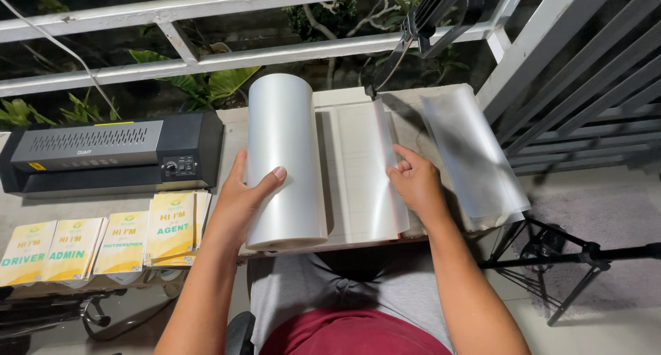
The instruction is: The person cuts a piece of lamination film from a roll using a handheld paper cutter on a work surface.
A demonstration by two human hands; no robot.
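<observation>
My left hand [242, 198] rests on the side of a large roll of clear film [284, 159] lying on a paper cutter board [358, 169], thumb on top of the roll. My right hand [413, 179] pinches the loose edge of the film sheet [368, 169] unrolled to the right over the board. The cutter's black arm [434, 14] is raised at the far edge.
A black laminator [113, 155] stands at left. Several yellow and white printed cards [103, 241] lie in a row before it. A stack of cut clear sheets [471, 155] lies at right. White railing [206, 59] behind; a tripod [571, 255] stands at right.
</observation>
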